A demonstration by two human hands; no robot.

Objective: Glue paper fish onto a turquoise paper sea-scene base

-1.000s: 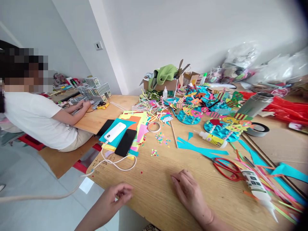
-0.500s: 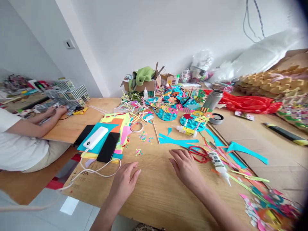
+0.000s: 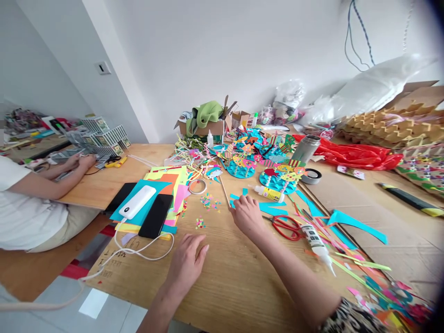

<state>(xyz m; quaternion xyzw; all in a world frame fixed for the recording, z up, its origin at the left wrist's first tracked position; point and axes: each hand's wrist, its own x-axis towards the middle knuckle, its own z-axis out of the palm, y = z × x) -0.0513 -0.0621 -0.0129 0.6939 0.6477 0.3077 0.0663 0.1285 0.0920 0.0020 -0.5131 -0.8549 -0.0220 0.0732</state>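
Observation:
My right hand reaches over the middle of the table, its fingers drawn together at the lower end of a thin wooden stick; the fingertips are partly hidden. A small blue-and-white paper fish is at the stick's upper end. Under and beside that hand lie blue paper scraps. Red-handled scissors rest to its right. My left hand lies near the table's front edge, thumb apart from loosely bent fingers, holding nothing. Tiny confetti dots are just beyond it.
Left are coloured paper sheets, a black phone and a white power bank with cable. Glue bottles, a tape roll and fish-decorated blue discs lie around. A co-worker's hands work at far left.
My right hand has moved forward and left, from beside the scissors to the stick's lower end. My left hand has barely shifted. The view has moved slightly.

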